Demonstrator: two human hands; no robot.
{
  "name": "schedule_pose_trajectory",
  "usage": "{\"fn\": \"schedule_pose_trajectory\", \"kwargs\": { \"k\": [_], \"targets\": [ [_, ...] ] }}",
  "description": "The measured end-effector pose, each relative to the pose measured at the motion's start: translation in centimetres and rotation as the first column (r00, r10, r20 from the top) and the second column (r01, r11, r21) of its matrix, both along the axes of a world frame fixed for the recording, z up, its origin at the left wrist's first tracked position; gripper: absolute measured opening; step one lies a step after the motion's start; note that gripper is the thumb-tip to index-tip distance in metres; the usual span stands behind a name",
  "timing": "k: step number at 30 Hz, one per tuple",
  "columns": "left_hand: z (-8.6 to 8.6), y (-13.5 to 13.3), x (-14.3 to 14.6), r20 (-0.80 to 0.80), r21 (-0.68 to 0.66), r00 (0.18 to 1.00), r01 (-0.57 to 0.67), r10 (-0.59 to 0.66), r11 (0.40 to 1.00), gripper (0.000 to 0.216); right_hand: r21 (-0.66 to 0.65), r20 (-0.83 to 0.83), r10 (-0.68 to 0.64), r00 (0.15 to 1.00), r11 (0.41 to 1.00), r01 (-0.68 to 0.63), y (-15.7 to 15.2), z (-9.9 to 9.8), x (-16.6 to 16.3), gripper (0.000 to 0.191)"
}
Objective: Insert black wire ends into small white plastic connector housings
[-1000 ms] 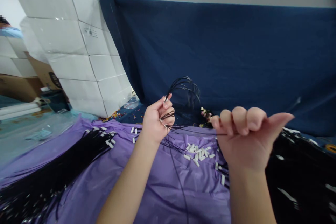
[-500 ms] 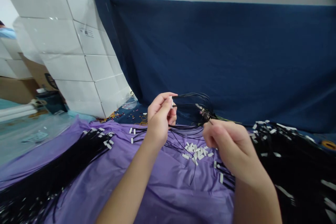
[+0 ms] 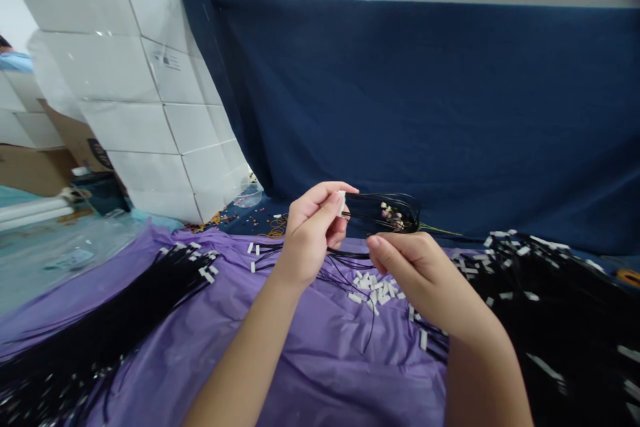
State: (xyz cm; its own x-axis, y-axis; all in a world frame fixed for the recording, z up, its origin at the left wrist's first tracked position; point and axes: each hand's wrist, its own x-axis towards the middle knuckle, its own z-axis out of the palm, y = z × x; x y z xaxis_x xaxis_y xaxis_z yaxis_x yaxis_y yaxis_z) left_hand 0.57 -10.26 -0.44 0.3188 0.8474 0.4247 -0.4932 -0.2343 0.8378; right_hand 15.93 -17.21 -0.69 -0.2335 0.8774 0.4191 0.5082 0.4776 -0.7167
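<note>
My left hand (image 3: 314, 230) is closed, pinching a small white piece (image 3: 342, 203) between thumb and fingers. From that piece a bundle of thin black cords (image 3: 383, 196) runs to the right and bends round in a loop. Lower and nearer, my right hand (image 3: 407, 260) is pinched beside the loop; what its fingertips hold is too small to make out. Beneath the hands, several loose white pieces (image 3: 375, 288) lie in a small pile on purple sheeting (image 3: 320, 360). More black cords pass behind my left wrist, some with white ends (image 3: 254, 249).
A thick bundle of black cords (image 3: 115, 320) lies at left, and a large heap of white-ended black cords (image 3: 560, 333) at right. White boxes (image 3: 135, 127) are stacked behind on the left. A dark blue cloth (image 3: 425, 93) hangs at the back. A person's blue sleeve (image 3: 15, 62) shows far left.
My right hand has moved left, toward my left hand. My left hand, with the white piece and cords, has shifted slightly right and down.
</note>
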Motion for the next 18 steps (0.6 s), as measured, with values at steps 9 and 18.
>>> {"fn": "schedule_pose_trajectory", "kwargs": {
  "k": [9, 18],
  "targets": [
    [-0.12, 0.00, -0.06, 0.023, 0.043, 1.000, 0.003, -0.004, 0.999, 0.016, -0.049, -0.056, 0.011, 0.998, 0.999, -0.014, -0.07, -0.19, 0.01, 0.049],
    [-0.35, 0.11, 0.00, 0.007, 0.129, 1.000, -0.019, 0.019, 0.991, 0.017, -0.102, -0.114, 0.011, 0.993, 0.994, -0.023, -0.25, -0.17, 0.06, 0.050]
  ]
}}
